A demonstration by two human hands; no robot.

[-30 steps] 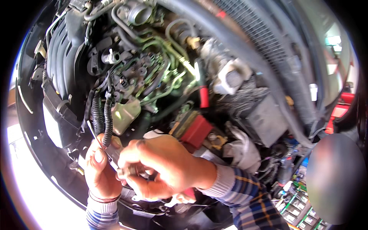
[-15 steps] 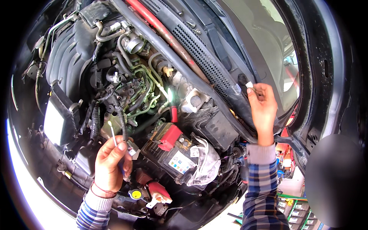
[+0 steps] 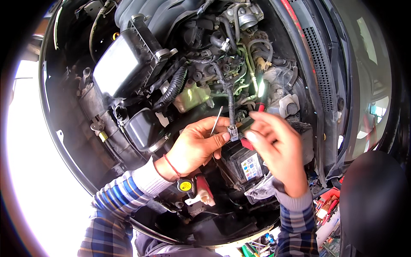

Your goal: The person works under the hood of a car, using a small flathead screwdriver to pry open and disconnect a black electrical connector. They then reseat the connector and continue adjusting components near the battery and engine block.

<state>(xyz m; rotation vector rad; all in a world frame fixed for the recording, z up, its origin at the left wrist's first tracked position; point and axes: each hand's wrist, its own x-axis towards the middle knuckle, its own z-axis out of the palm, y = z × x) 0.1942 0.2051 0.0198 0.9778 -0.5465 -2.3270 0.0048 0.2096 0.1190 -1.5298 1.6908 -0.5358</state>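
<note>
My left hand (image 3: 192,150) is closed on a grey connector (image 3: 233,132) at the end of a black corrugated harness (image 3: 224,81), with a thin pale stick (image 3: 216,120) also in its fingers. My right hand (image 3: 278,150), blurred, hovers just right of the connector, its thumb and fingers apart and nothing visible between them. Beneath the hands lie the black battery (image 3: 250,165) and a red terminal cover (image 3: 247,144), partly hidden by the right hand. A lit lamp with a red handle (image 3: 260,107) rests among the pipes behind them.
A black airbox (image 3: 143,43) and a reservoir (image 3: 139,130) sit at the left. A white bottle cap (image 3: 291,107), a vented cowl (image 3: 317,64) and the windscreen (image 3: 370,85) are at the right. A yellow-topped cap (image 3: 185,185), a pale cloth (image 3: 261,192) and the bay's front edge are lower down.
Half a second ago my right hand pinched a small item at the cowl; it has moved left, beside the connector, fingers apart. My left hand sits further right in view; the head view has shifted.
</note>
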